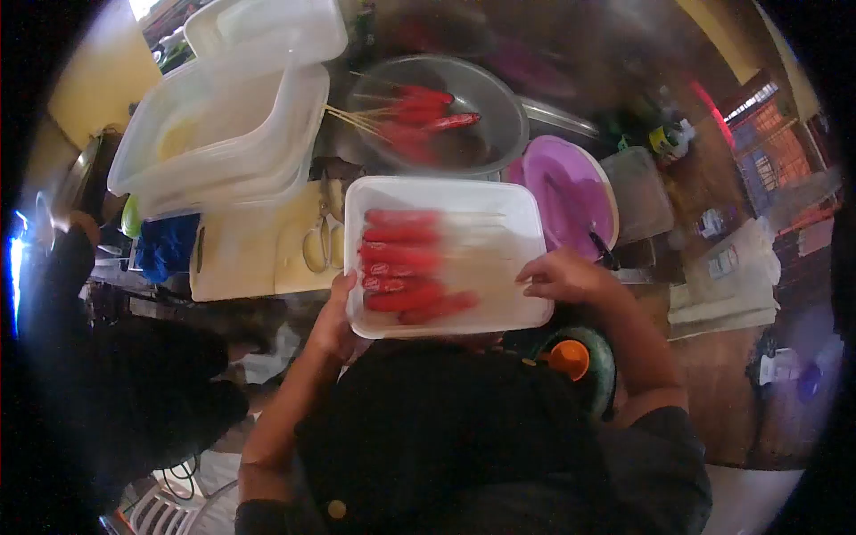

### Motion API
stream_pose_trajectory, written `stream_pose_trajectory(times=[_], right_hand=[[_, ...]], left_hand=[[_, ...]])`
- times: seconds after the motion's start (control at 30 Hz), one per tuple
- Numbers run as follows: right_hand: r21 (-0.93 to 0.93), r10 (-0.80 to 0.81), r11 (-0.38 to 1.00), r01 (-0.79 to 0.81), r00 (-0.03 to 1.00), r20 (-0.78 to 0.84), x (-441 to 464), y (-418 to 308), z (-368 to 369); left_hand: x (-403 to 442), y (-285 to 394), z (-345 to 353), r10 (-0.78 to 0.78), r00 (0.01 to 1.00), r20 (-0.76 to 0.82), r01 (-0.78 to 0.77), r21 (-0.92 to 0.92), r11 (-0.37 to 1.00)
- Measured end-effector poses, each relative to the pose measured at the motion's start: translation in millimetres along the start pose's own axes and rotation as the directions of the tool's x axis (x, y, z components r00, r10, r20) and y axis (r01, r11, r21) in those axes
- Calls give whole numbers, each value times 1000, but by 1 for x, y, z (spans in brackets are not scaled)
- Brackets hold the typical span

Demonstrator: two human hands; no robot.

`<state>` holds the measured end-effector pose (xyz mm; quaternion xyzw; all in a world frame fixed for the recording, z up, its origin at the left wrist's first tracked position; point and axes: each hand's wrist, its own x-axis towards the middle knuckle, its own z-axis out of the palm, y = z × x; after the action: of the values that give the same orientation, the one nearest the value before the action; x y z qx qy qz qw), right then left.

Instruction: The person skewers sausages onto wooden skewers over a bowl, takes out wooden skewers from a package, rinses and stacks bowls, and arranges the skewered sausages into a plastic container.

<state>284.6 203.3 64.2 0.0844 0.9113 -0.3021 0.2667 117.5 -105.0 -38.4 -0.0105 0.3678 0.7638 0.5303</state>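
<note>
A white rectangular tray point(499, 314) is held level in front of my body. Several red hotdogs on sticks point(401, 259) lie in it side by side, their sticks pointing right. My left hand point(335, 319) grips the tray's left edge. Over the tray's right edge is my right hand point(560, 278), its fingers bent near the stick ends; whether they hold anything is too small to tell. Beyond the tray, a metal basin point(499, 116) contains more red skewered hotdogs point(419, 116), with sticks pointing left.
Scissors point(323, 234) rest on a cutting board point(254, 254) at left, below stacked plastic containers point(223, 134). A purple basin point(580, 178) stands at right. An orange cup point(569, 358) is below my right wrist. Another person's dark-clothed arm point(80, 276) is at far left.
</note>
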Motion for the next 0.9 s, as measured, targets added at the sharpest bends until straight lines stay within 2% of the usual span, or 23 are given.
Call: stream_pose_trajectory(times=[0.03, 0.07, 0.1, 0.17, 0.3, 0.37, 0.4, 0.47, 0.5, 0.57, 0.6, 0.67, 0.7, 0.77, 0.8, 0.87, 0.9], right_hand=[[-311, -1, 950, -16, 999, -53, 3, -14, 7], [-514, 108, 851, -105, 994, -25, 7, -28, 14], [-513, 105, 853, -101, 994, -21, 7, -28, 18], [-416, -52, 909, 29, 998, -43, 9, -27, 23], [-351, -71, 933, 74, 997, 23, 22, -23, 27], [-226, -205, 954, 198, 979, -8, 28, -17, 33], [-226, -208, 953, 202, 978, -4, 31, -18, 33], [-442, -127, 894, 78, 988, -82, 38, -22, 30], [-440, -128, 894, 79, 988, -82, 39, -21, 25], [-175, -337, 937, 303, 916, -219, 33, -17, 11], [-172, -336, 937, 303, 916, -217, 26, -18, 6], [-23, -233, 972, 232, 959, -163, 13, -20, -6], [-25, -232, 973, 231, 959, -164, 11, -13, -3], [-125, -81, 989, 75, 996, -41, 8, -2, 9], [-125, -80, 989, 74, 996, -40, 5, -8, 10], [-277, 21, 961, -3, 998, 62, 2, -30, 11], [-276, 23, 961, -5, 998, 61, 4, -35, 14]], left_hand=[[-3, 2, 7, -20, 1000, -11, 19, -31, 999], [-5, 3, 11, -41, 999, -22, 39, -61, 997], [-7, 4, 12, -40, 999, -27, 39, -61, 997], [-9, 5, 13, -36, 999, -14, 36, -38, 999], [-9, 4, 15, 1, 999, -54, -2, -2, 1000], [-12, 6, 22, 31, 997, -67, -31, 6, 1000], [-13, 8, 24, 33, 997, -71, -33, 4, 999], [-14, 9, 25, -33, 993, -116, 34, 8, 999], [-13, 9, 24, -34, 992, -117, 35, 9, 999], [-11, 7, 20, -2, 996, -90, 4, 23, 1000], [-13, 8, 20, -5, 996, -92, 7, 22, 1000], [-17, 13, 23, -28, 997, -79, 35, 98, 995], [-15, 12, 23, -27, 997, -76, 34, 98, 995], [-11, 8, 21, 17, 999, -43, -16, 39, 999], [-10, 6, 17, 16, 999, -43, -14, 37, 999], [-8, 4, 7, -28, 999, -30, 31, 70, 997], [-8, 4, 7, -30, 999, -29, 32, 71, 997]])
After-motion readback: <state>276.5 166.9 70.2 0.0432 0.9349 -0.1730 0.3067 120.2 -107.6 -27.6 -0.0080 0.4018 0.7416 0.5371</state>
